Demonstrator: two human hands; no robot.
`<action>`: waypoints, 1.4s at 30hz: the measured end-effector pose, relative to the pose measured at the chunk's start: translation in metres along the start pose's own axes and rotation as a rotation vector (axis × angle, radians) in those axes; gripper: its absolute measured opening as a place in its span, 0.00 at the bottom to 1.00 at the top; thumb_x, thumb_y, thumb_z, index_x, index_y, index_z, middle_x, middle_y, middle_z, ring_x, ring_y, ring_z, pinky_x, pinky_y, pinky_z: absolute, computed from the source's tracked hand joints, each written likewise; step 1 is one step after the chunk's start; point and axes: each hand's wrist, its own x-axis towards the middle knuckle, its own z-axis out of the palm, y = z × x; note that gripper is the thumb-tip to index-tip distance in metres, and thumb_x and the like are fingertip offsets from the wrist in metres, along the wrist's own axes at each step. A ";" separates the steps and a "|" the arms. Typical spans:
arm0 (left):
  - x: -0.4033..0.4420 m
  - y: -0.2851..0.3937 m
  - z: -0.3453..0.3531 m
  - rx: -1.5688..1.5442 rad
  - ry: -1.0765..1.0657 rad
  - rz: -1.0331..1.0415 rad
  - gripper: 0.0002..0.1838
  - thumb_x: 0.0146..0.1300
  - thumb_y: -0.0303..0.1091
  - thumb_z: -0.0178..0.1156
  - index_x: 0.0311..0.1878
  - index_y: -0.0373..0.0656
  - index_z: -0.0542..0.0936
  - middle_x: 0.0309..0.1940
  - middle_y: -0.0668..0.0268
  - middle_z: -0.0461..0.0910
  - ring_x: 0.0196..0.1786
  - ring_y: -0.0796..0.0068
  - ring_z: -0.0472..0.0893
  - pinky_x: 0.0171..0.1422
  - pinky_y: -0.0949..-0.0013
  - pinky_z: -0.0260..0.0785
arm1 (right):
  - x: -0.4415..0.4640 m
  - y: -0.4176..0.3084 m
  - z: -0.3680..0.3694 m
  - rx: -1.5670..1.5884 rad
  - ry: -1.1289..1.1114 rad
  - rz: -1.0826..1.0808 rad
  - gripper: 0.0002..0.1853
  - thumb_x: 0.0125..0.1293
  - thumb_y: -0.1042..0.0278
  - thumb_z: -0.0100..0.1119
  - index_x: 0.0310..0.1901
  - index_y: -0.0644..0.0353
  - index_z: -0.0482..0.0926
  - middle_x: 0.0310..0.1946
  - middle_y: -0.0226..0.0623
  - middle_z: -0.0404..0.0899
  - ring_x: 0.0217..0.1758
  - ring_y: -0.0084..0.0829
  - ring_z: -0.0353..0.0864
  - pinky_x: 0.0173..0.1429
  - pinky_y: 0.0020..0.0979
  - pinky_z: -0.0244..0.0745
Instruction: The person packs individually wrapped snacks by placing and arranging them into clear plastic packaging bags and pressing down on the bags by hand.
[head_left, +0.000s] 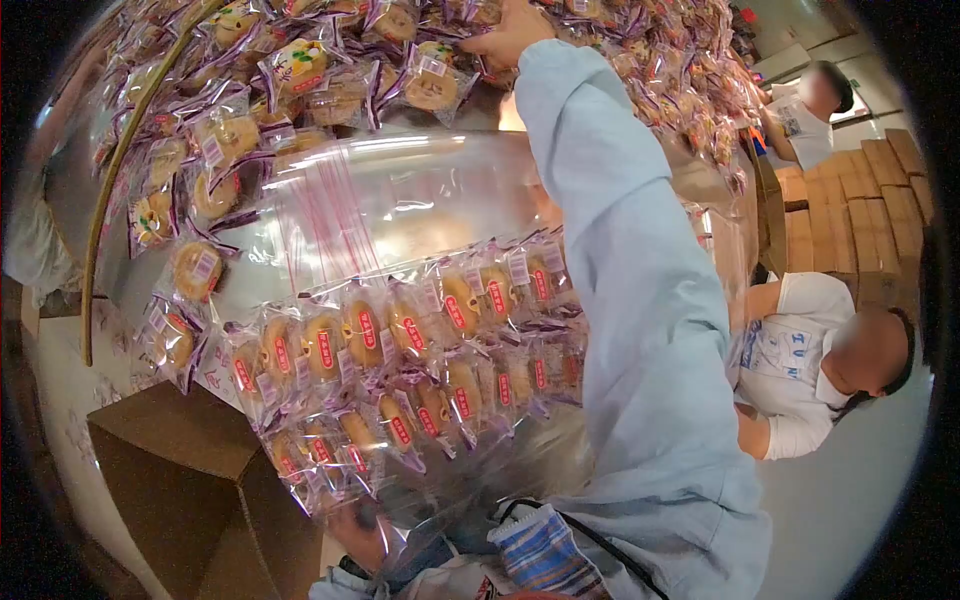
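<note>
My right hand (507, 38) reaches to the top of the view, among wrapped round pastries (432, 82). Its thumb is stretched out to the left; the fingertips are cut off or hidden. A large clear plastic bag (400, 210) with pink stripes lies in front of me. Inside its near part, rows of wrapped pastries (410, 330) with red labels stand side by side. My left hand (360, 538) is low at the bag's near edge, partly behind plastic. Its fingers are hidden, so its grip cannot be made out.
Loose wrapped pastries (225, 135) heap across the far side. An open cardboard box (180, 440) stands at lower left, near a thin curved strip (120, 170). At right are two people, one in a white shirt (800, 350), and stacked cartons (850, 220).
</note>
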 end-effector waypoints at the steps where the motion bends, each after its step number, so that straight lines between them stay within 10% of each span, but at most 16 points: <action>1: 0.003 0.003 -0.003 -0.007 -0.011 0.035 0.06 0.51 0.33 0.68 0.33 0.44 0.83 0.36 0.56 0.82 0.47 0.49 0.80 0.53 0.51 0.69 | 0.005 0.009 0.012 -0.018 0.113 -0.067 0.63 0.42 0.56 0.82 0.80 0.52 0.54 0.56 0.58 0.82 0.60 0.59 0.82 0.64 0.45 0.79; 9: 0.012 0.026 -0.007 0.002 0.005 0.164 0.05 0.50 0.30 0.68 0.31 0.45 0.82 0.34 0.55 0.81 0.43 0.50 0.80 0.50 0.52 0.70 | 0.002 0.014 0.012 -0.084 0.150 -0.094 0.54 0.45 0.58 0.78 0.77 0.51 0.63 0.52 0.57 0.85 0.58 0.58 0.84 0.65 0.46 0.79; 18: 0.018 0.040 -0.019 0.063 -0.042 0.156 0.06 0.49 0.26 0.67 0.32 0.41 0.81 0.33 0.56 0.78 0.40 0.51 0.78 0.46 0.53 0.69 | -0.011 0.002 -0.027 0.799 0.014 -0.269 0.39 0.55 0.78 0.79 0.67 0.60 0.69 0.56 0.38 0.84 0.58 0.32 0.84 0.64 0.34 0.78; 21: 0.021 0.039 -0.015 0.011 0.008 0.226 0.06 0.50 0.26 0.67 0.33 0.40 0.81 0.33 0.56 0.78 0.38 0.51 0.77 0.45 0.53 0.69 | -0.006 0.031 -0.052 0.677 0.094 -0.379 0.41 0.54 0.75 0.81 0.68 0.60 0.67 0.59 0.39 0.82 0.61 0.32 0.82 0.65 0.34 0.77; 22: 0.019 0.039 -0.014 -0.008 0.029 0.252 0.06 0.51 0.25 0.67 0.33 0.40 0.81 0.33 0.55 0.78 0.38 0.51 0.76 0.44 0.52 0.69 | -0.018 0.031 -0.061 0.077 0.485 -0.323 0.45 0.56 0.69 0.81 0.72 0.59 0.63 0.66 0.41 0.77 0.67 0.30 0.78 0.69 0.35 0.75; 25: 0.016 0.025 -0.013 0.070 0.012 0.284 0.05 0.60 0.27 0.67 0.37 0.38 0.81 0.34 0.58 0.78 0.36 0.59 0.77 0.43 0.59 0.70 | -0.090 -0.026 -0.126 0.522 0.107 0.308 0.54 0.61 0.65 0.77 0.82 0.55 0.50 0.72 0.46 0.70 0.73 0.30 0.71 0.76 0.37 0.68; 27: 0.010 0.018 -0.013 -0.219 0.049 0.120 0.04 0.66 0.28 0.64 0.39 0.38 0.80 0.34 0.63 0.78 0.35 0.68 0.77 0.41 0.65 0.70 | -0.129 -0.011 -0.146 0.775 0.057 -0.025 0.48 0.54 0.52 0.82 0.75 0.54 0.68 0.71 0.53 0.72 0.70 0.46 0.76 0.68 0.56 0.75; 32: 0.015 0.031 -0.041 -0.770 0.232 -0.187 0.06 0.76 0.29 0.56 0.51 0.40 0.78 0.39 0.70 0.78 0.36 0.80 0.73 0.38 0.73 0.67 | -0.295 -0.062 -0.186 1.175 0.091 -0.040 0.34 0.59 0.75 0.72 0.69 0.59 0.73 0.60 0.44 0.81 0.64 0.40 0.82 0.67 0.40 0.78; 39: -0.008 0.109 -0.070 -0.810 -0.208 0.029 0.43 0.65 0.38 0.72 0.80 0.46 0.61 0.76 0.54 0.64 0.72 0.63 0.72 0.72 0.56 0.69 | -0.481 -0.072 -0.182 1.462 -0.049 -0.007 0.46 0.53 0.79 0.75 0.72 0.48 0.60 0.62 0.45 0.77 0.63 0.45 0.82 0.65 0.49 0.81; 42: -0.019 0.127 -0.074 -0.160 0.172 0.439 0.50 0.56 0.32 0.75 0.81 0.48 0.60 0.77 0.52 0.62 0.77 0.57 0.66 0.79 0.45 0.60 | -0.529 -0.090 -0.178 1.188 -0.099 -0.120 0.47 0.52 0.79 0.77 0.70 0.50 0.60 0.60 0.45 0.78 0.63 0.43 0.82 0.64 0.45 0.81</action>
